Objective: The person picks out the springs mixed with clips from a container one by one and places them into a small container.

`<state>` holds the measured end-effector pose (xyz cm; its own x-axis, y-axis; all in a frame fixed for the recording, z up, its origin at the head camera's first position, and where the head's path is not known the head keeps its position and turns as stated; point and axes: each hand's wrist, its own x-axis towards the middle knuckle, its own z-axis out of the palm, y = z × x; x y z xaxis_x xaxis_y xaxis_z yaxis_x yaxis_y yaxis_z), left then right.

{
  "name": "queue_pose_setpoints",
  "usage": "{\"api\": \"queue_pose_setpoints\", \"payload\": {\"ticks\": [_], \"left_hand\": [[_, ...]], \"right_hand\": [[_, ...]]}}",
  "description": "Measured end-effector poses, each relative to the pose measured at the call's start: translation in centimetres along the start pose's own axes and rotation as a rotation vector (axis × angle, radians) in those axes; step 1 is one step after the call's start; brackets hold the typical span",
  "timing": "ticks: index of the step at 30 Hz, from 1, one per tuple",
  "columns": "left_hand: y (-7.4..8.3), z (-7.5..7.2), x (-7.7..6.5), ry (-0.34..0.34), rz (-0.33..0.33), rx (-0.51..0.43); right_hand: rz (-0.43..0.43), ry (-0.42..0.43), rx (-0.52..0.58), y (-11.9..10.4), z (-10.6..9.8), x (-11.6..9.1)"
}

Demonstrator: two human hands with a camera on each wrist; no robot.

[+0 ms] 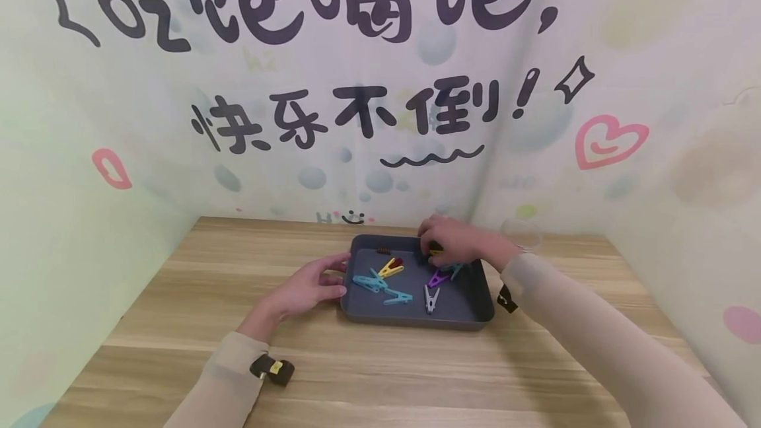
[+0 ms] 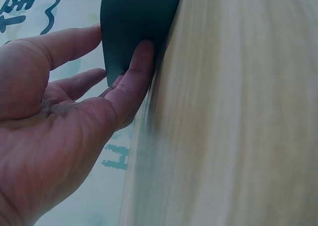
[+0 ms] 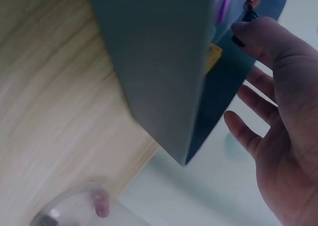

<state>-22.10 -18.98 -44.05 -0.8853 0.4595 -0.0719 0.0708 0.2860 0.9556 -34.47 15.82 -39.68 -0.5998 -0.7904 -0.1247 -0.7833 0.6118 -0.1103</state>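
Behind the wood-grain table (image 1: 428,375) rises a pale wall (image 1: 357,71) with dark lettering. In the dark grey rectangular tray (image 1: 410,320), the right hand (image 1: 454,241) appears to pinch a small dark piece (image 3: 239,40) between thumb and finger, other fingers spread. The left hand (image 1: 307,285), fingers loosely extended, touches the tray's left side. A slack pinch might drop the piece among the purple plastic clothespin (image 1: 438,279) and its neighbours; uneven pushing could slide the tray; a careless right wrist might knock the clear round container (image 3: 79,206).
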Motion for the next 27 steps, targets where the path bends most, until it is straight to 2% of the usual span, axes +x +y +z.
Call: {"api": "queue_pose_setpoints", "payload": {"ticks": [7,11,27], "left_hand": [[0.0,0.0,0.0,-0.001,0.006,0.001],[0.0,0.1,0.1,0.000,0.006,0.002],[-0.1,0.0,0.1,-0.001,0.010,0.007]], "right_hand": [[-0.066,0.091,-0.040,0.2,-1.1,-0.7],[-0.091,0.120,-0.025,-0.1,-1.9,-1.4],[-0.074,0.154,0.033,-0.4,-4.1,-4.0]]}}
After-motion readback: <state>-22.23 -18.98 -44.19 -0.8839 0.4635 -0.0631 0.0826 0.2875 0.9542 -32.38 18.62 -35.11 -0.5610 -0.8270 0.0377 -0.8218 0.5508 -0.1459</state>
